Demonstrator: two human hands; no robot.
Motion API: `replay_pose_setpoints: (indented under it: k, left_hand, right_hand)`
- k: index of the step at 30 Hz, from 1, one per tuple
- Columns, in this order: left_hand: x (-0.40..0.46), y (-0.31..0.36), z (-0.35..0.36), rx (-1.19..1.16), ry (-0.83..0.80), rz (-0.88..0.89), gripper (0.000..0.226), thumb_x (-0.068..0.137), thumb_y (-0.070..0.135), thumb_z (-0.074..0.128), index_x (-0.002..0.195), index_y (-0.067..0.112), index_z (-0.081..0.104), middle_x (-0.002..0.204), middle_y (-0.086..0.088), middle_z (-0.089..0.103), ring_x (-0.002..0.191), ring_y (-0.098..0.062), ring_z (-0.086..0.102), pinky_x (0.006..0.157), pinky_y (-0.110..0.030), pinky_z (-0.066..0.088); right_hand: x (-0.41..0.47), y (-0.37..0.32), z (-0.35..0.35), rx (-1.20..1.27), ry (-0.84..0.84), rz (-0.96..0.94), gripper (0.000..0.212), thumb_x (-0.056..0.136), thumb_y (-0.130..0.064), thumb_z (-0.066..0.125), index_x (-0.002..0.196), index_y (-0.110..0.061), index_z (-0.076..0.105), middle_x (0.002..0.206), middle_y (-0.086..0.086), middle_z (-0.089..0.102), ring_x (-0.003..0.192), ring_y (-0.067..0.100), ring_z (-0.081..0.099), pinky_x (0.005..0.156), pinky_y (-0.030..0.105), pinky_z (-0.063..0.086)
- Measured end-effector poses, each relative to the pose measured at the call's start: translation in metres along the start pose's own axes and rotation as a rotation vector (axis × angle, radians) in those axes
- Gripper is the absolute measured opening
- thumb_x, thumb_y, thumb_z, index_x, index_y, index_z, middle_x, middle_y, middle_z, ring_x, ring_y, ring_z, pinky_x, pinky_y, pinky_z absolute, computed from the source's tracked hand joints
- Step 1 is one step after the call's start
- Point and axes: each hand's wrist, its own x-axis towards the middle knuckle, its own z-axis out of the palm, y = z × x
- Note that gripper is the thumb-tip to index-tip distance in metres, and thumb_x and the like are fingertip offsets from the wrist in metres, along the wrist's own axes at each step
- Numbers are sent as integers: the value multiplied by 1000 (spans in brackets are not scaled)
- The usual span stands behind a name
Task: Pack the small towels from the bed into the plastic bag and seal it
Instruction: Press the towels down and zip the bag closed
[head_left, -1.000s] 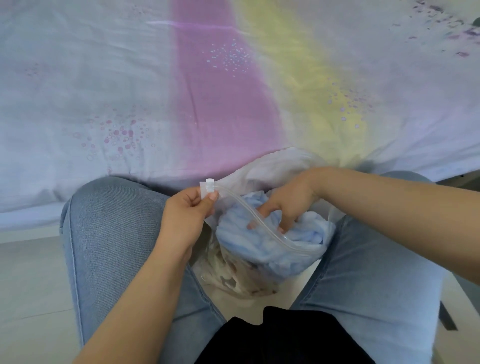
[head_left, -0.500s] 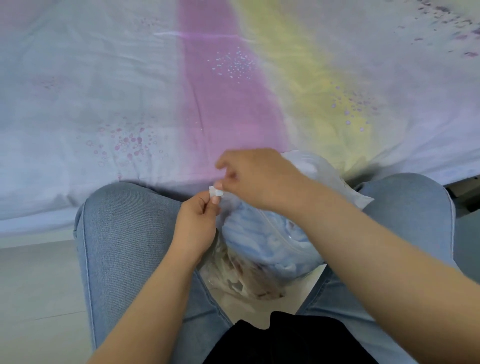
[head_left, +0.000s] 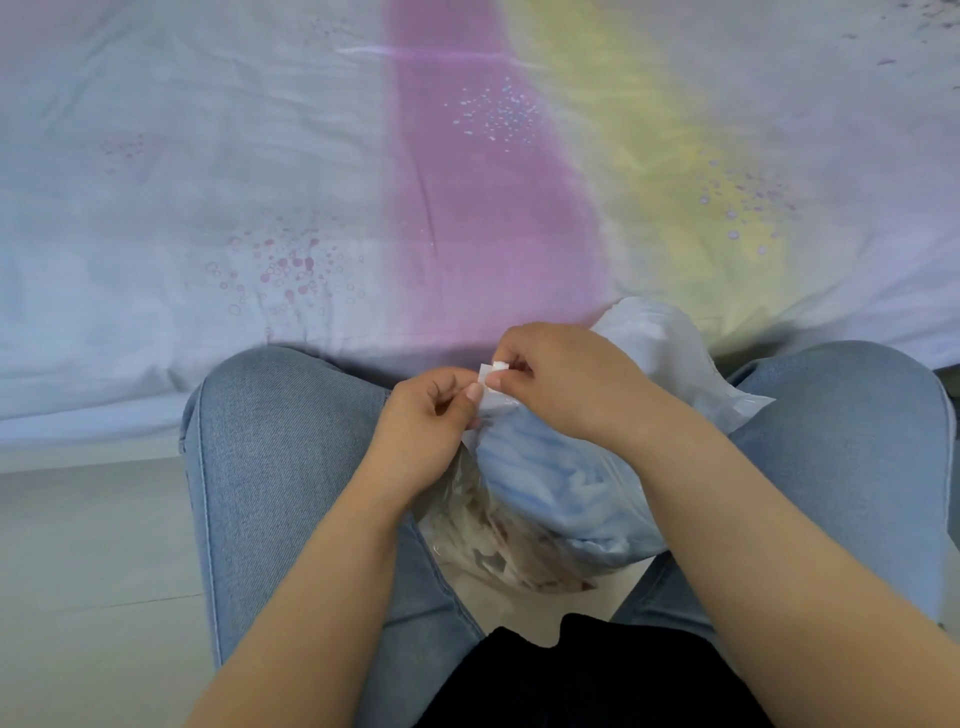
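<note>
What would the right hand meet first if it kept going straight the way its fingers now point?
The right hand points left, so it would almost at once meet the left hand, which pinches the plastic bag corner beside it; depth between them is unclear.

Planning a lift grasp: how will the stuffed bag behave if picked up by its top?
The bag would probably sag and swing, since it bulges between the knees. Likely light: only soft towels show inside. Its glossy film may slip in a pinching hand.
</note>
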Motion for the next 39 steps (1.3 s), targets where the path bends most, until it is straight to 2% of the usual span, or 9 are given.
replay_pose_setpoints:
  k: [2, 6, 9, 14, 18, 23, 32, 36, 39]
  left_hand:
    - [-1, 0, -1, -2, 29, 5, 23, 95, 7, 57, 82, 20, 70, 66, 13, 70, 65, -1, 64, 71, -20, 55]
    - [2, -5, -1, 6, 151, 41, 21, 88, 11, 67, 76, 28, 68, 71, 12, 71, 70, -8, 64, 75, -34, 56]
    - [1, -3, 0, 63, 140, 100, 23, 87, 10, 67, 73, 29, 65, 67, 18, 68, 64, -1, 59, 68, -18, 47]
    - [1, -5, 1, 294, 150, 253, 28, 90, 17, 63, 70, 35, 54, 70, 12, 59, 68, -1, 49, 63, -16, 39]
    - [3, -7, 0, 380, 181, 401, 17, 89, 21, 57, 73, 25, 53, 69, 18, 48, 73, -4, 40, 66, -14, 33]
    - [5, -4, -4, 397, 248, 572, 17, 90, 15, 48, 76, 11, 56, 74, 23, 43, 77, -7, 35, 72, -11, 32]
    - [10, -9, -4, 388, 366, 424, 14, 89, 9, 53, 78, 17, 58, 78, 12, 53, 80, -13, 41, 72, -13, 34]
    - [17, -8, 2, 203, 213, 266, 18, 92, 21, 51, 79, 33, 53, 79, 13, 57, 73, -8, 50, 70, -20, 40]
    - [16, -3, 3, 56, 98, 196, 18, 97, 15, 53, 87, 29, 60, 88, 10, 66, 79, -2, 58, 74, -16, 45]
  right_hand:
    - [0, -2, 1, -25, -11, -20, 20, 94, -39, 53, 97, -21, 60, 97, -1, 62, 89, 20, 57, 76, 36, 47]
    - [-1, -4, -1, -78, -26, -46, 21, 93, -38, 54, 101, -19, 60, 101, 0, 62, 92, 20, 57, 76, 34, 44]
    - [-1, -4, -1, -112, -32, -57, 21, 92, -37, 56, 101, -19, 61, 101, 0, 63, 93, 20, 58, 75, 33, 43]
    - [5, -6, 1, -242, -11, -137, 26, 92, -38, 52, 100, -16, 64, 99, 3, 63, 90, 24, 59, 73, 36, 46]
    - [9, -6, 2, -277, -18, -212, 26, 92, -37, 51, 94, -15, 64, 92, 0, 57, 87, 23, 58, 67, 34, 41]
    - [12, -5, -2, -154, 17, -245, 23, 90, -43, 55, 90, -22, 65, 89, -9, 57, 89, 15, 55, 71, 33, 43]
    - [14, 11, -3, -157, 7, -215, 16, 89, -45, 56, 87, -30, 61, 89, -14, 54, 89, 13, 54, 74, 31, 42]
    - [14, 19, -1, -150, 13, -155, 16, 88, -43, 57, 87, -28, 64, 90, -10, 61, 89, 17, 57, 76, 34, 46]
    - [19, 16, 0, -103, 23, -123, 18, 88, -43, 57, 87, -26, 64, 88, -7, 62, 86, 19, 57, 74, 35, 47]
